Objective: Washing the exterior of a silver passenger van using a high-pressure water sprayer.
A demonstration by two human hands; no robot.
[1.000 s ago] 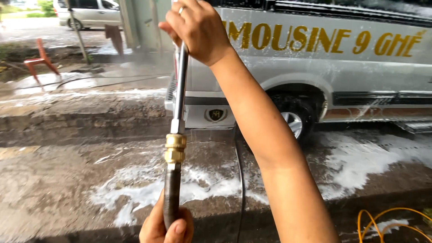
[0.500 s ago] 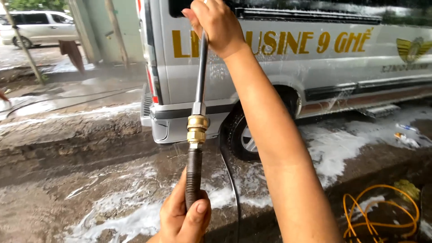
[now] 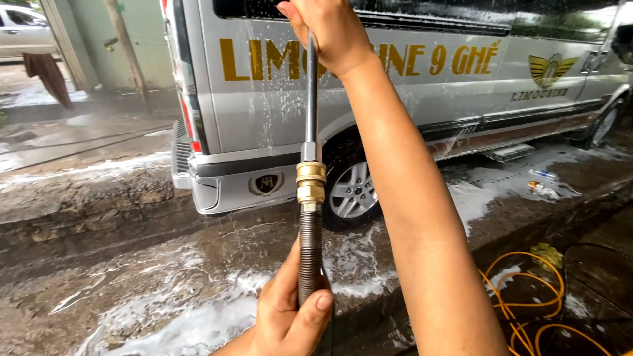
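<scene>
While standing on wet ground beside a silver van, holding a long spray pipe with both hands. Gripping the ribbed black bottom part with the left hand, low and close to the body, fingers shut tight around it, thumb on the side. Gripping the thin metal top with the right hand, high up and far out, arm stretched long, fingers closed all the way round the pipe. No open hand, nothing loose.

Standing almost straight up and down in the view, with a shiny gold-coloured joint in the middle, between the two hands. Running from the near left hand up and away toward the side of the van. Tip hidden in or above the right hand, so cannot tell just where it ends.

Behind the pipe, a back wheel and white foam on the ground. Down by the bottom right corner, a curly orange hose. Far off at the top left, a white car.
</scene>
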